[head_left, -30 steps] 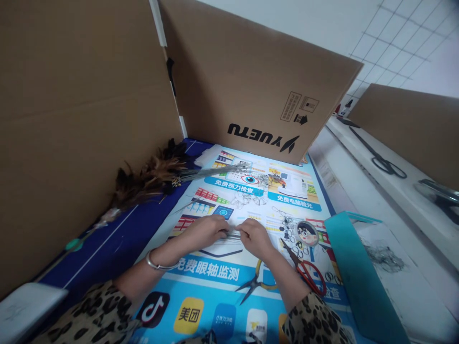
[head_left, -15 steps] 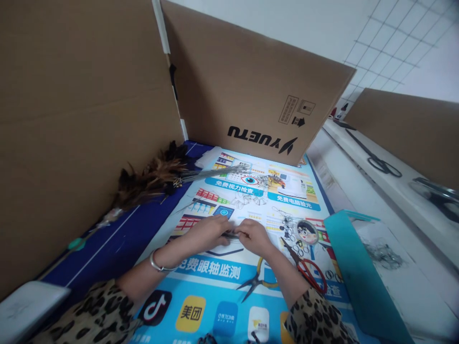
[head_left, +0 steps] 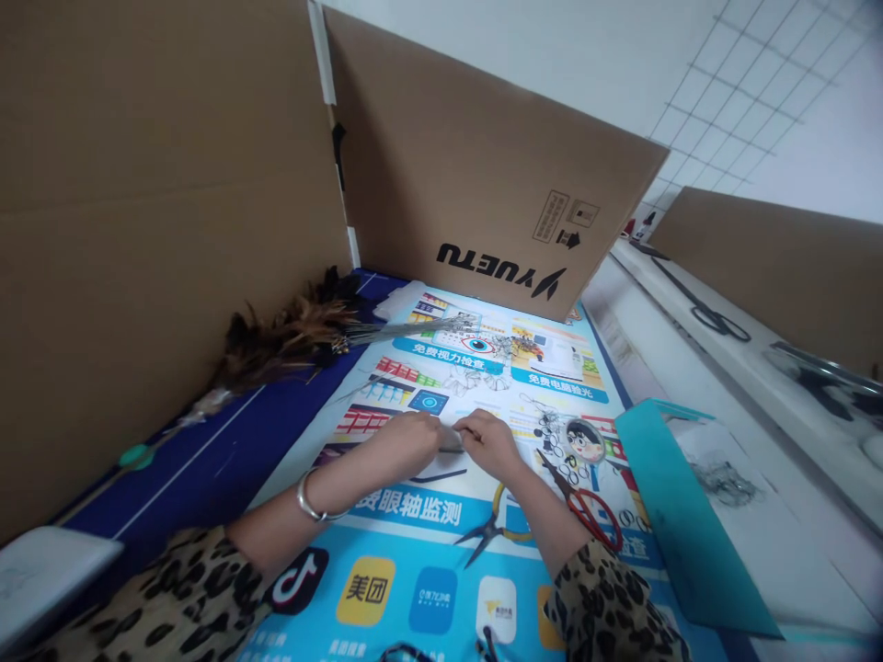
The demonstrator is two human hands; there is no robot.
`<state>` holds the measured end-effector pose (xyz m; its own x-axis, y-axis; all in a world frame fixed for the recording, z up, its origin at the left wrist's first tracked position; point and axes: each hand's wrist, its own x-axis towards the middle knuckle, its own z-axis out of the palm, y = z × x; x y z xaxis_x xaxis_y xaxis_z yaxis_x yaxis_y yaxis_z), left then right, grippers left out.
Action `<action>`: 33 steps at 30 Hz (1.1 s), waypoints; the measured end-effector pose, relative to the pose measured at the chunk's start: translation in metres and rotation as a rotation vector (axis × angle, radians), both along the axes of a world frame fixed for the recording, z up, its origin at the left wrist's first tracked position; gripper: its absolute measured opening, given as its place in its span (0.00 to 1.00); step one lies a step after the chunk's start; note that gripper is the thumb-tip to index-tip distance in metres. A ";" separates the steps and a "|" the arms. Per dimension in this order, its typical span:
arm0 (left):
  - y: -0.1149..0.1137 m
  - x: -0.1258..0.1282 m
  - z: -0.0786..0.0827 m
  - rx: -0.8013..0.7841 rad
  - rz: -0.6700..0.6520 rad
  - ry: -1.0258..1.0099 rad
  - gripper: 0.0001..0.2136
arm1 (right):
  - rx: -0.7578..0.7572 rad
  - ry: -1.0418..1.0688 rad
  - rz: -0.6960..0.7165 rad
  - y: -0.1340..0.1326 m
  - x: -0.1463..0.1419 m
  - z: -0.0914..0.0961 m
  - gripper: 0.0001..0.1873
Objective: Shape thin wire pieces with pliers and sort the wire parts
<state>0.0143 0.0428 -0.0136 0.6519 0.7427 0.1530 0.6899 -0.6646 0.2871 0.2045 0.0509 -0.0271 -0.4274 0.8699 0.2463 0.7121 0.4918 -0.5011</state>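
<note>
Both hands meet over the printed sheet (head_left: 448, 542) in the middle of the table. My left hand (head_left: 408, 446), with a silver bangle at its wrist, is closed, its fingertips curled inward. Close by on its right, my right hand (head_left: 491, 446) is closed in a pinch. A small greyish thing shows between the fingertips, too small and covered to name. Pliers with yellow handles (head_left: 492, 530) lie open just below my right hand. Red-handled scissors (head_left: 593, 513) rest right of my right forearm, near several black rings and small metal parts (head_left: 550, 437).
Brown feathers (head_left: 293, 324) lie along the left cardboard wall (head_left: 166, 184), beside a bundle of thin wires (head_left: 407, 328). Another cardboard panel (head_left: 475, 156) closes the back. At right are a teal folder (head_left: 690, 529), tangled wire (head_left: 731, 483) and dark-handled scissors (head_left: 717, 320) on a ledge.
The view has shifted slightly. Both hands stay together at nearly the same spot; the left has turned so its back covers more of the fingers. The tools lie where they were.
</note>
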 end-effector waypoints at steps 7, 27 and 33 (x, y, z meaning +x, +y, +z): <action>-0.006 0.004 0.007 0.059 0.049 0.189 0.09 | 0.000 0.000 -0.017 0.003 0.001 -0.004 0.12; 0.015 -0.011 0.003 -0.189 -0.070 -0.038 0.06 | -0.036 0.172 -0.028 0.009 0.007 -0.013 0.13; 0.020 -0.009 -0.006 -0.269 -0.052 -0.199 0.04 | -0.029 0.141 -0.013 0.009 0.006 -0.013 0.13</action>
<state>0.0048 0.0624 -0.0197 0.6672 0.7402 0.0839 0.5696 -0.5795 0.5828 0.2110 0.0598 -0.0399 -0.3788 0.8829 0.2775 0.6397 0.4665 -0.6109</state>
